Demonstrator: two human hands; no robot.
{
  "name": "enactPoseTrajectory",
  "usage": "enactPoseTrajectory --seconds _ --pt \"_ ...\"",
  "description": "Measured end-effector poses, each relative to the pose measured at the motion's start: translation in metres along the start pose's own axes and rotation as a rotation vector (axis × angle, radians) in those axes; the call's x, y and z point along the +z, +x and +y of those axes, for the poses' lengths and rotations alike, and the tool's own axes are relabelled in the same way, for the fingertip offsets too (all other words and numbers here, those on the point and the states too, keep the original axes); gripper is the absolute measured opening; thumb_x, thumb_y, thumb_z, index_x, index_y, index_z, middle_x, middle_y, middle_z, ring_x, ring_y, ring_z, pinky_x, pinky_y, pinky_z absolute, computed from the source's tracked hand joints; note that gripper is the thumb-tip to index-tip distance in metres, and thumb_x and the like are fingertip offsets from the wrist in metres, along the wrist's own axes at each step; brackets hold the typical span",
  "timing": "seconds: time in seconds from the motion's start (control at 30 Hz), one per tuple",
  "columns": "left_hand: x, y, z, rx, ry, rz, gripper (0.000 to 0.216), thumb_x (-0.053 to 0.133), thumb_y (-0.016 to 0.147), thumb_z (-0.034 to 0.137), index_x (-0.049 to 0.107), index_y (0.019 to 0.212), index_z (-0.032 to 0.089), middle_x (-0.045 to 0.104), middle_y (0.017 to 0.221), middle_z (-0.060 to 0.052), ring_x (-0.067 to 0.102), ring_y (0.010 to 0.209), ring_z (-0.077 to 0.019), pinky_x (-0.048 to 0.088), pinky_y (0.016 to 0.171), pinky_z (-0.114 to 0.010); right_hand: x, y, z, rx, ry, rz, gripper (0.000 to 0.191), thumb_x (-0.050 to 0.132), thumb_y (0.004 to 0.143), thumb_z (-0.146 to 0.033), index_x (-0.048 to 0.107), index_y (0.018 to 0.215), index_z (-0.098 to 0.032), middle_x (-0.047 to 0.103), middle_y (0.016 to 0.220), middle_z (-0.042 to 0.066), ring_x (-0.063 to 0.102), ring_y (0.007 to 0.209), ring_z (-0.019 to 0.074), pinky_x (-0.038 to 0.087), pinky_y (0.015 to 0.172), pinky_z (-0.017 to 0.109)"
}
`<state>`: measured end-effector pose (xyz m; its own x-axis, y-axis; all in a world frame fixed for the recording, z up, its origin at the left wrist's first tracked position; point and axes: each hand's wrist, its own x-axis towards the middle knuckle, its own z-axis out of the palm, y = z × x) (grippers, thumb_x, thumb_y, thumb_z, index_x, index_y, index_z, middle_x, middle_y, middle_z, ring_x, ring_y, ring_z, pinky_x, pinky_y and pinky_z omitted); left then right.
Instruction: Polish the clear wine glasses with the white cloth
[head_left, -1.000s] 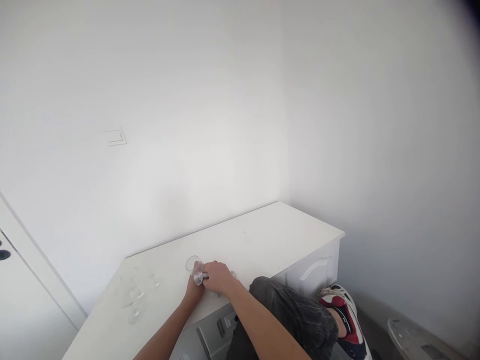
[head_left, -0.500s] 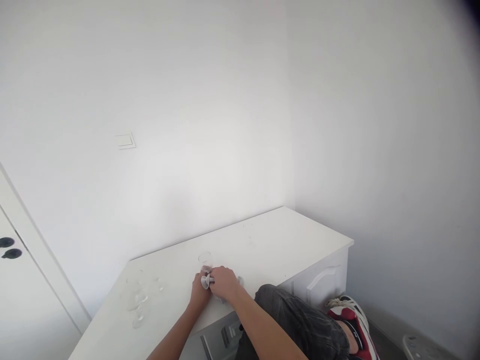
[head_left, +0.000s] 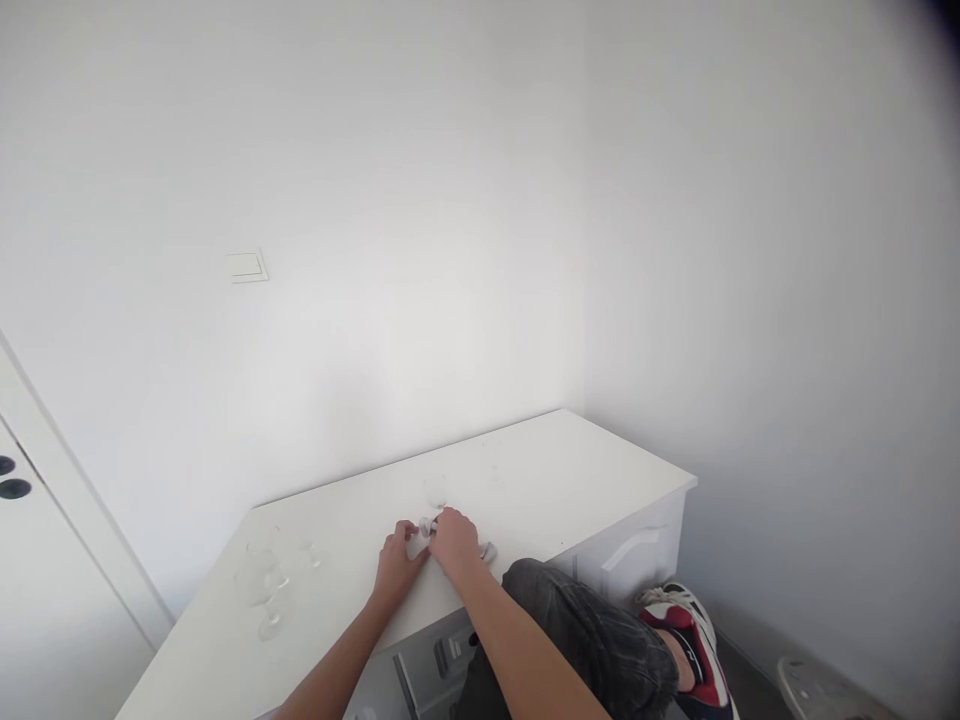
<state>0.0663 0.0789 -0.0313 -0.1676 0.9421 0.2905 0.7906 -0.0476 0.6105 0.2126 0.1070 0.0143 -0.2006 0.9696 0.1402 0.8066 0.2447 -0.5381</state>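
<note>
A small grey-white piece with a flared, cup-like end [head_left: 426, 526] sticks out to the left of my right hand [head_left: 455, 540], whose fingers are closed round its stem. My left hand [head_left: 399, 565] rests low over the white cabinet top [head_left: 600, 465], finger and thumb apart, facing that end. Just beyond the right hand is a clear, cup-shaped piece [head_left: 435, 490], faint against the white. Another grey-white piece [head_left: 489, 552] shows at the right hand's near side; whether it joins the held one is hidden.
Several clear, round-ended pieces [head_left: 259, 580] are grouped at the left of the cabinet top. My bent knee in dark jeans [head_left: 577, 620] presses near the front edge. Walls stand behind and at right, with a light switch [head_left: 246, 266]. A door with dark handles [head_left: 15, 488] is at left.
My hands have drawn apart; the left fingers have come off the grey-white piece, which stays in my right hand. The clear cup-shaped piece appears farther right. The view has shifted slightly.
</note>
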Motion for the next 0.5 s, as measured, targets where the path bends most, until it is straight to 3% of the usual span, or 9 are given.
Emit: enactPoseTrajectory --seconds 0.2,0.33,0.5 --pt "0.003 0.001 -0.005 0.026 0.001 -0.007 0.027 0.059 0.079 0.035 0.047 0.102 0.026 0.066 0.117 -0.007 0.059 0.114 -0.0296 0.042 0.094 -0.041 -0.004 0.016 0.017 0.184 -0.028 0.08 0.03 0.054 0.084 -0.018 0.068 0.109 -0.014 0.056 0.128 0.022 0.069 0.094 0.0268 0.049 0.075 0.034" --pt "0.004 0.002 -0.008 0.042 0.001 -0.001 0.027 0.058 0.08 0.037 0.048 0.102 0.026 0.066 0.118 -0.007 0.059 0.113 -0.029 0.042 0.094 -0.041 -0.012 0.022 0.025 0.352 0.004 0.06 0.039 0.055 0.081 -0.016 0.064 0.118 -0.013 0.043 0.142 0.025 0.069 0.09 0.0243 0.05 0.068 0.032" --pt "0.005 0.001 -0.01 0.041 0.007 0.0 0.026 0.058 0.081 0.038 0.05 0.101 0.025 0.066 0.116 -0.008 0.058 0.113 -0.0295 0.042 0.094 -0.042 -0.012 0.02 0.025 0.237 -0.013 0.045 0.038 0.056 0.082 -0.018 0.064 0.119 -0.018 0.05 0.134 0.024 0.068 0.089 0.0261 0.05 0.068 0.035"
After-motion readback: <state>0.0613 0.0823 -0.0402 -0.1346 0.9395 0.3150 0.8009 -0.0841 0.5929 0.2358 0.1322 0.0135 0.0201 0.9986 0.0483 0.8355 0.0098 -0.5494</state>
